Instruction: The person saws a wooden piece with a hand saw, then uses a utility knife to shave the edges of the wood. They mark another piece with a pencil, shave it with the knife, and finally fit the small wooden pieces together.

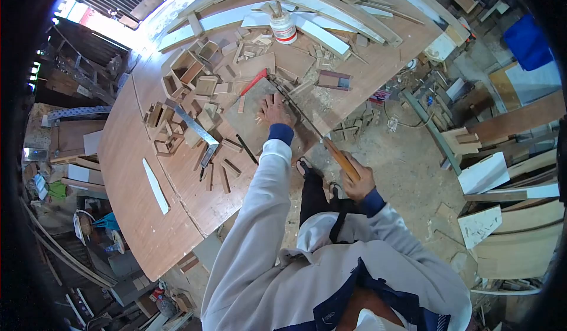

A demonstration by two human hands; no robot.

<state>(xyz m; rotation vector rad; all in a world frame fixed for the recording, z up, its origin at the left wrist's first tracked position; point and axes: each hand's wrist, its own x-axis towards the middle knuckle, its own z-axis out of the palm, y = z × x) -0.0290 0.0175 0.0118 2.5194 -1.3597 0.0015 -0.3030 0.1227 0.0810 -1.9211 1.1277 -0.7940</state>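
Observation:
My right hand (360,177) is closed round the wooden handle of a handsaw (339,158). Its thin blade, seen nearly edge-on, runs forward along the right side of a flat board (243,115) on the table. My left hand (276,110) lies on that board with its fingers extended, just left of the blade. What is under the palm is hidden. A red strip-like thing (255,81) lies beyond my left fingers. Near my left forearm are a dark pencil-like stick (246,149) and a metal try square (198,127).
The wooden table (127,195) carries several small wooden boxes (188,67), offcuts, a white glue-like bottle (282,26) with sticks in it, and long white strips (319,35) at the far side. Boards (520,242) lean at the right. A pale pointed strip (155,186) lies at left.

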